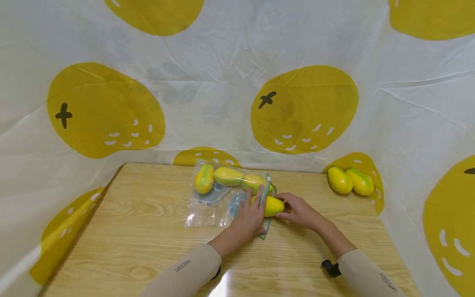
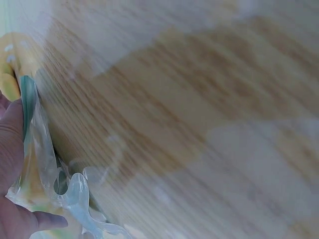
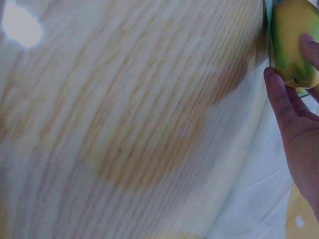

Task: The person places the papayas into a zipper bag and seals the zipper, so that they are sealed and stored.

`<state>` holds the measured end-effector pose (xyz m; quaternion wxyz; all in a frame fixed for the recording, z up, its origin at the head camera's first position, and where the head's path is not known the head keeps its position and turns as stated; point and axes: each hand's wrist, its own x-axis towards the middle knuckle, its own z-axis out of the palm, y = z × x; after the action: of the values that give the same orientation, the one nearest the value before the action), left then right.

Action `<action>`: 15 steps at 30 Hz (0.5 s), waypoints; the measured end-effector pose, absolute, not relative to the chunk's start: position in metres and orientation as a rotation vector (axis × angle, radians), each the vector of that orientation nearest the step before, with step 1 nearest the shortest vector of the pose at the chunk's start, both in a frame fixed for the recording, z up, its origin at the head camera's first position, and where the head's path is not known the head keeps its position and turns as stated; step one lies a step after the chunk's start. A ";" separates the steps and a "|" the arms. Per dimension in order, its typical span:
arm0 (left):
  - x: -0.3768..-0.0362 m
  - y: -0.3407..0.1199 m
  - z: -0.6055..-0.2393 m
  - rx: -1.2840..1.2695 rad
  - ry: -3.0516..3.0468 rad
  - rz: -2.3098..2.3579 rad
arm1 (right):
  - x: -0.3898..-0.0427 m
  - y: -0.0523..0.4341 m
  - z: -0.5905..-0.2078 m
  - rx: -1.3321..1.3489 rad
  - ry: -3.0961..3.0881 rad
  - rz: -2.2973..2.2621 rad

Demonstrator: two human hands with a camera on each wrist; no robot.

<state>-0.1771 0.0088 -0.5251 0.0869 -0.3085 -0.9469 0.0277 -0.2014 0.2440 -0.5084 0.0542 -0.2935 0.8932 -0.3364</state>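
Wooden table (image 1: pixel 148 231), left hand (image 1: pixel 248 218) pinching clear bag (image 1: pixel 208 206), right hand (image 1: pixel 298 210) gripping half-hidden mango (image 1: pixel 275 205)

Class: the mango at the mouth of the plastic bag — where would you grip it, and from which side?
Grip the mango at its rounded outer end, coming from the right: the right hand already holds there, while its other end points into the bag mouth, which the left hand holds.

hands (image 1: pixel 249 218) at bag (image 1: pixel 222 194), mango (image 1: pixel 273 206) entering
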 end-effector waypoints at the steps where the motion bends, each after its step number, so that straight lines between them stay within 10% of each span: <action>1: -0.177 0.009 -0.525 -0.921 -2.811 0.089 | -0.202 0.244 -0.508 -0.886 2.715 -1.022; 15: -0.173 0.013 -0.530 -0.911 -2.720 0.193 | -0.202 0.233 -0.509 -0.876 2.743 -1.025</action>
<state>-0.1735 0.0132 -0.5296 0.1329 -0.3141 -0.9377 0.0667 -0.2019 0.2335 -0.5089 0.0424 -0.2863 0.8966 -0.3350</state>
